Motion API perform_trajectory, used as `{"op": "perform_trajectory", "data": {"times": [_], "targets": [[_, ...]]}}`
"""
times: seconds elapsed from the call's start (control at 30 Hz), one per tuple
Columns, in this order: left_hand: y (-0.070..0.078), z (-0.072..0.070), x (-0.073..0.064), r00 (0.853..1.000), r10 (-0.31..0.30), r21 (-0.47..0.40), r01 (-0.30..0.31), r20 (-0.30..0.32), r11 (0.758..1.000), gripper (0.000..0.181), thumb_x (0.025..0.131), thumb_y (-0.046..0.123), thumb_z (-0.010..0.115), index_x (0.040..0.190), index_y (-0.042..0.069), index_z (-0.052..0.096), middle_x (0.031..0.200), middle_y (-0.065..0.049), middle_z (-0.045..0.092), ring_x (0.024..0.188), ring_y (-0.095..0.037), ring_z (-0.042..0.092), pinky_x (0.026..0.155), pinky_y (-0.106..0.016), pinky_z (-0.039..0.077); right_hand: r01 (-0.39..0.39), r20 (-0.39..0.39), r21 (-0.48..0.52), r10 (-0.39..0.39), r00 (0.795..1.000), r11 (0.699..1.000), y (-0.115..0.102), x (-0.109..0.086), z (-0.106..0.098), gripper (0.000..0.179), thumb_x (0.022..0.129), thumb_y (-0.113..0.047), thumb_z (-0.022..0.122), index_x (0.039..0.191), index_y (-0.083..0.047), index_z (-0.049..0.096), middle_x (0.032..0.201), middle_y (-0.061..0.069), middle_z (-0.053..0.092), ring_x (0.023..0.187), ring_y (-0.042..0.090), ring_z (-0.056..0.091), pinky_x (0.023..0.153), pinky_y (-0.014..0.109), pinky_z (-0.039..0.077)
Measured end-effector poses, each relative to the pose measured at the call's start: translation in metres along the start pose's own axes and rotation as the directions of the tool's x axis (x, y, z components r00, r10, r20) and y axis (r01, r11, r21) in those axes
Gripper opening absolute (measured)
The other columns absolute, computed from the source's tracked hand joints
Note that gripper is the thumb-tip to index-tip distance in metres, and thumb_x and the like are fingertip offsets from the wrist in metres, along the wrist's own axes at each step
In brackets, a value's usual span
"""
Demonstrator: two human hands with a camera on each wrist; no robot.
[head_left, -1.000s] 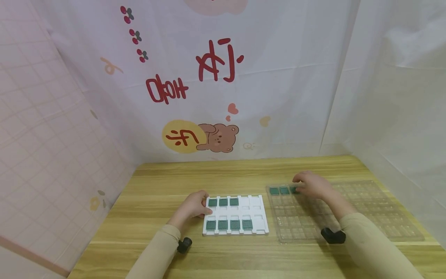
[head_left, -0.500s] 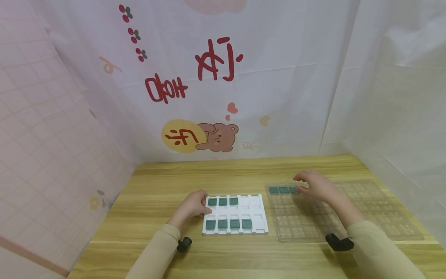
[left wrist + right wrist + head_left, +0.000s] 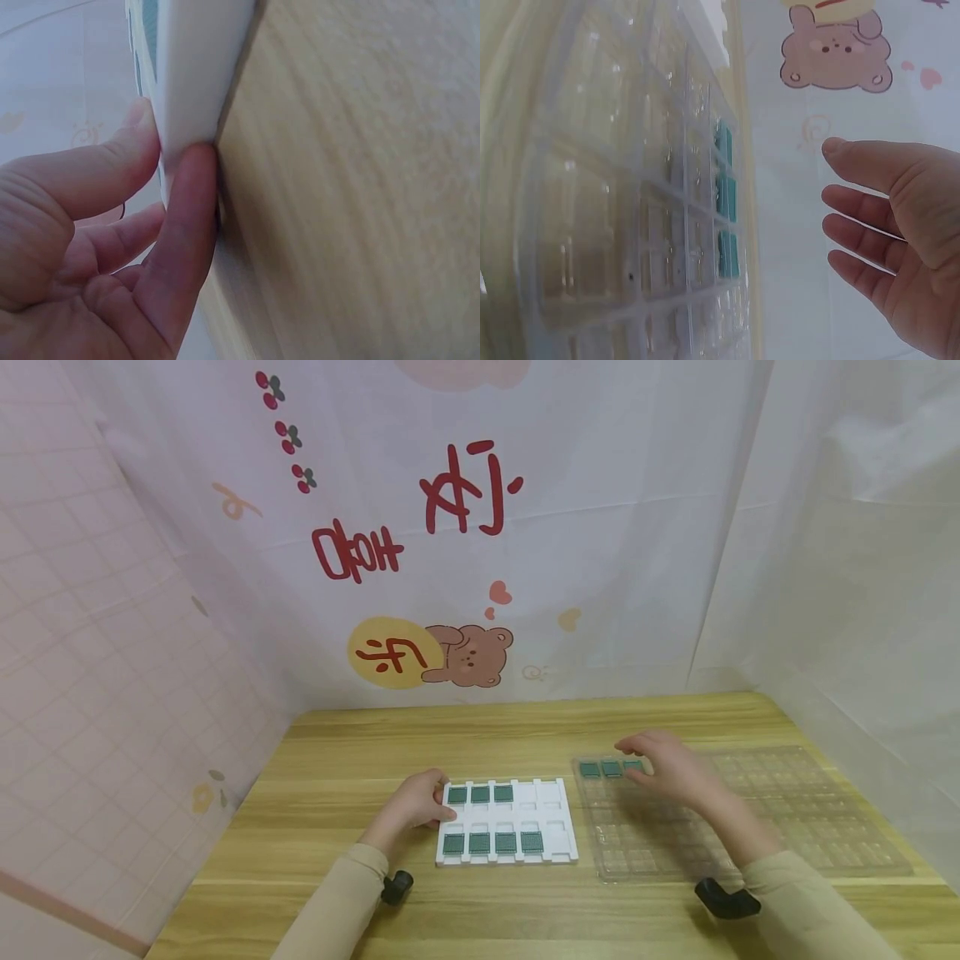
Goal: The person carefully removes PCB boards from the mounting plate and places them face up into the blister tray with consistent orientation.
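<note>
Your R hand (image 3: 669, 768) has nothing in it: thumb and fingertips apart, loosely bent, approx. half spread, above the clear tray (image 3: 626, 860) at its 10 o'clk corner (12 = away from you). Three green chips (image 3: 611, 769) sit in a row there. Your R thumb overlaps the one at the row's 3 o'clk end in the head view, but the R wrist cam shows a gap b/w fingertips and tray, so prob. no contact.

Your L hand (image 3: 415, 800) pinches the white tray (image 3: 506, 814) at its 9 o'clk edge, thumb up top, a finger against the side; tray's on the table (image 3: 465, 914), just beside the clear one, at its 9 o'clk. In it are seven more green chips, 3 in the far row, 4 in the near; bare slots at its 1–2 and 4 o'clk.

Handling, my view: a light, steady L pinch stops the tray sliding; thumb off the chips. For any chip, take opp. edges, not the face; hold it level, square to the pocket. Don't lean on the clear plastic, prob. flexes. Watch the black bracket (image 3: 726, 900) at your R cuff, near the clear tray's 6 o'clk edge; could snag.
</note>
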State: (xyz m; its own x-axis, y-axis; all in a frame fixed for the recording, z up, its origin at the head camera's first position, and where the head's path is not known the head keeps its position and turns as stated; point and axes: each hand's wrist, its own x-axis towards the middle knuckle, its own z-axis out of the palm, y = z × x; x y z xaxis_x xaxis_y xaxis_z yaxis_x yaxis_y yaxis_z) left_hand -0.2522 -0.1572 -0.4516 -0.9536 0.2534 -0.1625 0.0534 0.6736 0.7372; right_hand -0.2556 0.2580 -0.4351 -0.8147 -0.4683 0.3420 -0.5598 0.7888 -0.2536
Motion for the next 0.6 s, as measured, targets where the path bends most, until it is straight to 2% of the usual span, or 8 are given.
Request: {"op": "perform_trajectory", "data": {"times": [0.17, 0.4, 0.6], "targets": [[0.000, 0.000, 0.000, 1.000, -0.005, 0.000, 0.005, -0.003, 1.000, 0.059, 0.078, -0.004, 0.081, 0.129, -0.011, 0.052, 0.081, -0.010, 0.050, 0.064, -0.019, 0.055, 0.059, -0.033, 0.059, 0.005, -0.015, 0.038, -0.004, 1.000, 0.999, -0.007, 0.000, 0.003, 0.041, 0.085, -0.012, 0.078, 0.122, -0.001, 0.065, 0.112, 0.011, 0.067, 0.103, 0.031, 0.062, 0.090, 0.051, 0.052], [0.001, 0.000, 0.000, 1.000, -0.003, 0.008, 0.003, -0.004, 1.000, 0.059, 0.079, -0.003, 0.081, 0.129, -0.010, 0.052, 0.080, -0.010, 0.050, 0.063, -0.019, 0.055, 0.058, -0.033, 0.058, 0.067, -0.071, 0.067, -0.063, 0.995, 0.995, -0.021, -0.001, 0.011, 0.042, 0.082, -0.010, 0.081, 0.120, -0.003, 0.066, 0.113, 0.010, 0.068, 0.104, 0.031, 0.062, 0.089, 0.051, 0.052], [0.001, 0.000, 0.000, 1.000, -0.007, 0.002, 0.007, -0.004, 1.000, 0.059, 0.078, -0.003, 0.081, 0.129, -0.011, 0.052, 0.080, -0.010, 0.050, 0.063, -0.019, 0.055, 0.058, -0.033, 0.059, 0.099, -0.058, 0.073, -0.095, 0.994, 0.992, -0.034, 0.001, 0.020, 0.043, 0.082, -0.013, 0.081, 0.121, -0.003, 0.066, 0.114, 0.009, 0.068, 0.106, 0.030, 0.063, 0.091, 0.049, 0.052]]}}
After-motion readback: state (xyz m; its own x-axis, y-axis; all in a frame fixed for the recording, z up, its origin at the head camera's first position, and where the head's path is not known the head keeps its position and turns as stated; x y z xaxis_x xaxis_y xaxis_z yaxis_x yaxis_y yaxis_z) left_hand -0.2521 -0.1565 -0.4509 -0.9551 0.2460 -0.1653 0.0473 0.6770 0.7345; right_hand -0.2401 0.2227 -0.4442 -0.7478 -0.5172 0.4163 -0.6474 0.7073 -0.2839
